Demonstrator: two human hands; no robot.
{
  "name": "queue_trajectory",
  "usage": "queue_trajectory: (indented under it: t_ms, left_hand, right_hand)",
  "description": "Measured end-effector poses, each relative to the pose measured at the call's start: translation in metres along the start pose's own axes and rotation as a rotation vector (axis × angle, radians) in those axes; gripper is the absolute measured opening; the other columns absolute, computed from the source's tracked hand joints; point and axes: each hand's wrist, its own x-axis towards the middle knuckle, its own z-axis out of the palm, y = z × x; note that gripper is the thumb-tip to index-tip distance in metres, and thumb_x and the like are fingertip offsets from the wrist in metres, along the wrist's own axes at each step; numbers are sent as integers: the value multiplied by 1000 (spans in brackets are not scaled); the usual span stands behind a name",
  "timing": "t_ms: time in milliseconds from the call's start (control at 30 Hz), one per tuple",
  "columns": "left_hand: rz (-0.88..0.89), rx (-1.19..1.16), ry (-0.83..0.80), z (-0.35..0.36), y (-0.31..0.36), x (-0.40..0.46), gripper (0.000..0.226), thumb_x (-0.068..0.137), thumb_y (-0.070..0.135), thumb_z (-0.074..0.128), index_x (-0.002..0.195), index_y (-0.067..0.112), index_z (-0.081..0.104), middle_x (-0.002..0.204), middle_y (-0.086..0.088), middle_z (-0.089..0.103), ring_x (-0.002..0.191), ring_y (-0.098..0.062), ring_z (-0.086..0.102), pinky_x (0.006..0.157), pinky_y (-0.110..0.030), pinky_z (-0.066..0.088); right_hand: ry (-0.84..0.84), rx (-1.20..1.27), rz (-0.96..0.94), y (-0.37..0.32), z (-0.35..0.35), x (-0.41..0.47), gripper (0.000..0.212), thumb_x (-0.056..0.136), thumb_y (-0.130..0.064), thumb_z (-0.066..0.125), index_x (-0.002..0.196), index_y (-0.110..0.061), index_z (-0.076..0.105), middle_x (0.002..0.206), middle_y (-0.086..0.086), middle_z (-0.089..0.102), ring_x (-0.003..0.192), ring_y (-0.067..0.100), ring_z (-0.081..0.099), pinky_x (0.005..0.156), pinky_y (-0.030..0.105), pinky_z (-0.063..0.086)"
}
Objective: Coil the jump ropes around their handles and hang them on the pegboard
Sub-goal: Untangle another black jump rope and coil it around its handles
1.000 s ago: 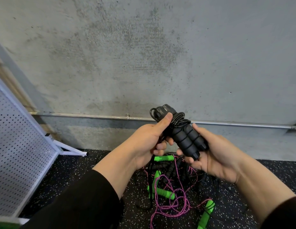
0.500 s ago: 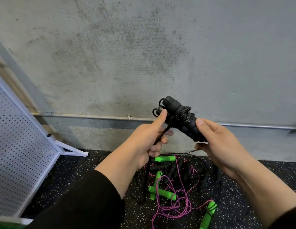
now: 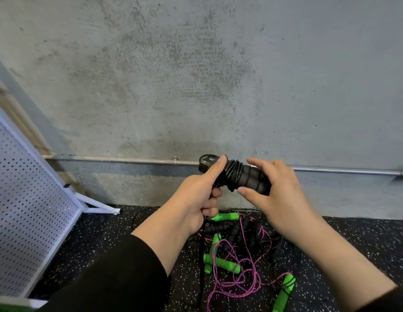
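Left hand [image 3: 193,199] grips the near end of the black handles [image 3: 245,176]; thumb lies along the top, pressing the cord wraps [image 3: 233,174], lower fingers curled round below. A loose run of black cord hangs straight down from this fist toward the floor.

Right hand [image 3: 279,199] cups the far end of the handles, thumb and fingers curved round it; how tightly it holds I cannot tell.

Handles are held at chest height in front of the wall, long axis roughly level, left to right, cap end pointing left past the left thumb. Wraps sit near the left end, so the left hand is nearer the free cord.

Judgement: coiling is unfinished; the remaining cord comes off below the left hand and must go round the axis.

Pegboard [image 3: 27,210] leans far left, well apart. More ropes [image 3: 229,262], green-handled and black, lie tangled on the floor [image 3: 353,244] below.
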Motion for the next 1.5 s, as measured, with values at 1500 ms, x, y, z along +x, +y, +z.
queue_trajectory:
  t_ms: [1500]
  left_hand:
    - [114, 158, -101, 4, 4, -5, 44, 90, 61, 64, 89, 17, 59, 63, 3, 45, 47, -8, 24, 39, -20, 20]
  right_hand:
    - [-217, 486, 302, 0, -14, 3, 58, 69, -59, 75, 119, -34, 59, 101, -6, 74, 81, -1, 69, 72, 16, 51]
